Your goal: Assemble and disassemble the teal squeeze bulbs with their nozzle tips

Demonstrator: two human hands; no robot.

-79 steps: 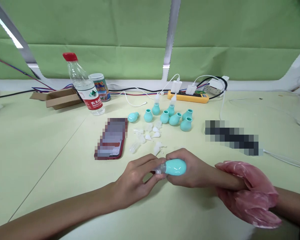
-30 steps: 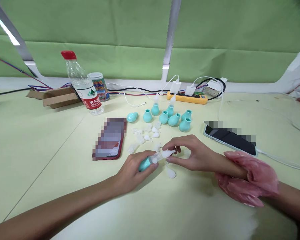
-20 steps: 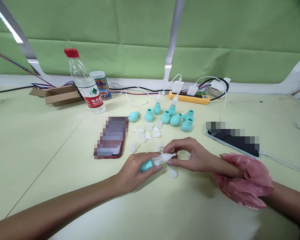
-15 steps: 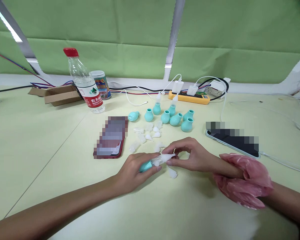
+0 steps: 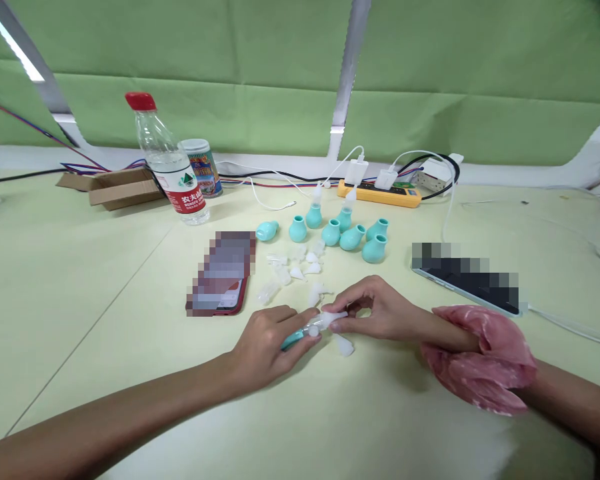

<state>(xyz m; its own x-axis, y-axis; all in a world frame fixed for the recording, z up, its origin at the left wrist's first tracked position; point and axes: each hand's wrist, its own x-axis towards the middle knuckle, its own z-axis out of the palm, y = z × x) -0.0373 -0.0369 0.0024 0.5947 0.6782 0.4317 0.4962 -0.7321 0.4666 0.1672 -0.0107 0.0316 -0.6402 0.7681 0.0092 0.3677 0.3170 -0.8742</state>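
My left hand [image 5: 263, 347] is wrapped round the teal bulb [image 5: 293, 339] of a nasal aspirator, its clear tube [image 5: 316, 324] pointing right. At the tube's far end, my right hand [image 5: 380, 310] pinches the white soft nozzle [image 5: 336, 318] between thumb and forefinger. Just below the fingers lies a loose white nozzle [image 5: 344, 345]. Beyond my hands are scattered several clear tubes [image 5: 269, 291] and white nozzles [image 5: 313, 268]. Behind these sit several teal bulbs [image 5: 375, 249] with open necks. Two assembled aspirators [image 5: 314, 215] stand upright among them.
A red-cased phone [image 5: 217, 277] lies at left, another phone [image 5: 470, 283] at right on a cable. At the back are a water bottle [image 5: 177, 173], a can [image 5: 203, 170], a cardboard box [image 5: 127, 190] and a yellow power strip [image 5: 380, 195]. A pink cover [image 5: 480, 360] surrounds my right forearm.
My right hand has shifted slightly left, its thumb and finger now closed further over the nozzle. In my left hand the bulb looks narrower between the fingers. The other things stay put.
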